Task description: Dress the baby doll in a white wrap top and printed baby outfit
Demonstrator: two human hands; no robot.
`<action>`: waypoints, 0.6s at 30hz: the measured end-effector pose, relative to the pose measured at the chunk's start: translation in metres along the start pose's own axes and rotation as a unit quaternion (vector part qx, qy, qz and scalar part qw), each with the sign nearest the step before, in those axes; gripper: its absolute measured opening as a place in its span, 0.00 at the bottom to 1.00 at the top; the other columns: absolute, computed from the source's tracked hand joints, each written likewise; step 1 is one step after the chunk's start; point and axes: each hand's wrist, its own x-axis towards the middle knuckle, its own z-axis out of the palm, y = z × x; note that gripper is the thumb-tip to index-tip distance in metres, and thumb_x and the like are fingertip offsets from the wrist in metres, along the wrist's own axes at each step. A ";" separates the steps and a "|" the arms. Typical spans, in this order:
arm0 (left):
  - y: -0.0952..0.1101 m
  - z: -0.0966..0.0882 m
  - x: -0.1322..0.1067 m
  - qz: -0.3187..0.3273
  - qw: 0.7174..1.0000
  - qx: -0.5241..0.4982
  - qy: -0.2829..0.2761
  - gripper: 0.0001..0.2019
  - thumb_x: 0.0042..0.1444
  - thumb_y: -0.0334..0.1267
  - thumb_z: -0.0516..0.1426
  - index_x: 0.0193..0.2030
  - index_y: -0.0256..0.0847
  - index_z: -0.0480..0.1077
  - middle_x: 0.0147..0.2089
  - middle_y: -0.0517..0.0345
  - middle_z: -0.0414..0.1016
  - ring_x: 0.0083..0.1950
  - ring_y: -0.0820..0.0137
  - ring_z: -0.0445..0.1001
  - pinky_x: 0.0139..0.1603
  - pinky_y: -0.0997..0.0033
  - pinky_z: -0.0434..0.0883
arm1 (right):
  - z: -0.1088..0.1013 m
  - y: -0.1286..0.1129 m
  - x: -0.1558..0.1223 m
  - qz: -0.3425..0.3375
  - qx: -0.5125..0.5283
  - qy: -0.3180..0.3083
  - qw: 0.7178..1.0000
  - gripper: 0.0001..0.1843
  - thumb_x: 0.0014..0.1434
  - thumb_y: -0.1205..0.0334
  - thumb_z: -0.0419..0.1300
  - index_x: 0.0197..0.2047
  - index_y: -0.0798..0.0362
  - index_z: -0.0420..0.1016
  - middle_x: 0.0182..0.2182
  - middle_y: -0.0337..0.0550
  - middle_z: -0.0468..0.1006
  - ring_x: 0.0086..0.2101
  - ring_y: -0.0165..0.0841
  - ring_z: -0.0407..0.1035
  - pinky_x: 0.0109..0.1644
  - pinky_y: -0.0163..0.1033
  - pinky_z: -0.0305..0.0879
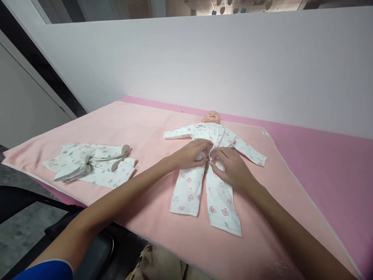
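A baby doll [211, 116] lies face up, its head toward the wall. It wears a white baby romper [223, 200] printed with small pink animals, sleeves spread out and both legs pointing toward me. My left hand [196, 153] is closed on the romper's cloth at the middle front, just above where the legs part. From the other side, my right hand [229, 163] pinches the same front edge, its fingertips close to the left ones. Whatever fastening sits between the fingertips is too small and covered to make out.
Left of the doll lies a crumpled white printed baby garment [93, 163] with a beige edge. A pink blanket [145, 128] covers much of the magenta table surface [329, 167]. A white wall [233, 66] rises behind. A dark chair [96, 252] stands at the lower left.
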 end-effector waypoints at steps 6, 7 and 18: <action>-0.022 -0.006 -0.058 -0.162 0.982 -0.003 0.094 0.18 0.65 0.43 0.59 0.60 0.46 0.63 0.64 0.46 0.72 0.60 0.56 0.74 0.58 0.54 0.73 | 0.006 0.004 -0.043 0.149 0.034 0.121 0.981 0.15 0.67 0.57 0.64 0.55 0.45 0.67 0.52 0.49 0.75 0.53 0.47 0.72 0.54 0.52 0.72; -0.023 -0.005 -0.060 -0.194 0.977 0.007 0.082 0.18 0.64 0.43 0.60 0.58 0.46 0.64 0.60 0.48 0.74 0.56 0.57 0.75 0.53 0.56 0.74 | 0.005 0.004 -0.048 0.178 0.034 0.107 0.978 0.16 0.67 0.55 0.64 0.55 0.45 0.66 0.51 0.48 0.75 0.50 0.46 0.73 0.51 0.51 0.73; 0.002 0.004 -0.064 -0.308 0.938 0.121 0.104 0.06 0.66 0.37 0.53 0.48 0.47 0.65 0.35 0.58 0.74 0.38 0.60 0.74 0.42 0.61 0.67 | -0.002 0.001 -0.066 0.299 -0.095 -0.076 0.946 0.09 0.65 0.58 0.55 0.49 0.48 0.67 0.35 0.43 0.78 0.34 0.42 0.73 0.36 0.43 0.64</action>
